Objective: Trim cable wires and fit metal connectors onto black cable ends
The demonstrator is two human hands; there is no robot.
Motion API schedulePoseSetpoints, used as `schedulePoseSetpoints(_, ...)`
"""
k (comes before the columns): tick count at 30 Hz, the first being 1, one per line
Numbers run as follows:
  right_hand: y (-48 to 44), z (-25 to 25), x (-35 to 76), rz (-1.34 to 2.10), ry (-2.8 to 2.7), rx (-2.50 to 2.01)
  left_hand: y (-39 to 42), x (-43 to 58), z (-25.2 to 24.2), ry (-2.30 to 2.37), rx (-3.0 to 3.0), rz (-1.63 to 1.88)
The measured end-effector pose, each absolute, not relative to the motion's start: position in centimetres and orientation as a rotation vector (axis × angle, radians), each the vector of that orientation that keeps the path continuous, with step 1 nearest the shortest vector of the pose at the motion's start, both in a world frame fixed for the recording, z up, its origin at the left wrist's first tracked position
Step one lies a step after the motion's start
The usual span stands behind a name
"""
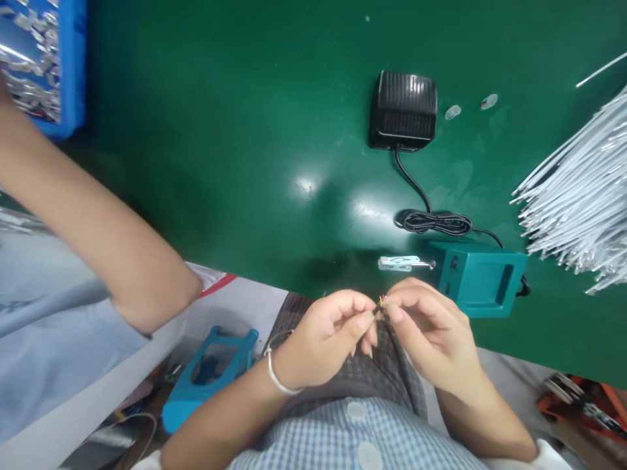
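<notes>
Between my fingertips is the end of a black cable, with small red and yellow wires showing at its tip. My left hand pinches the cable end between thumb and forefinger. From the other side, my right hand closes thumb and forefinger at the same wires. The rest of the cable hangs down over my lap. Just beyond my right hand, a light green clip-like tool with a metal rod lies against a teal box-shaped device.
A black foot pedal with a coiled cord sits on the green table. Many white cables are piled at right. A blue bin of small parts stands far left, near another person's arm. Below is a blue stool.
</notes>
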State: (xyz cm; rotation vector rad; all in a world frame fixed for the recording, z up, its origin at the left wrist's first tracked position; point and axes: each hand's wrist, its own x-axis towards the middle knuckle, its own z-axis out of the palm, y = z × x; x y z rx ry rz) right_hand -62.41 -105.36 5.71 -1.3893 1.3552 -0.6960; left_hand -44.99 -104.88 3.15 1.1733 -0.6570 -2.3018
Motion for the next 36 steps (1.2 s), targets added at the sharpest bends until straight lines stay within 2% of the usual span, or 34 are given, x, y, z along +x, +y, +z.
schedulePoseSetpoints(4,-105.1,5.6,-62.5,-0.697,1.348,-1.315,-104.9,-45.2,2.9,-0.258,0.995,-2.477)
schedulePoseSetpoints(12,-105.7,6.3,-63.0,-0.672,1.27,-1.342,-103.9,-44.9,2.2,0.033,0.762,-2.582)
schedulePoseSetpoints(21,-105.4,6.0,-63.3,-0.718,1.32,-0.91,-104.4,-44.8,2.5,-0.089,0.847,-2.536)
schedulePoseSetpoints(36,-105.0,5.8,-62.4,-0.689,1.339,-1.191,-103.9,-45.1,2.7,-0.404,1.04,-2.392)
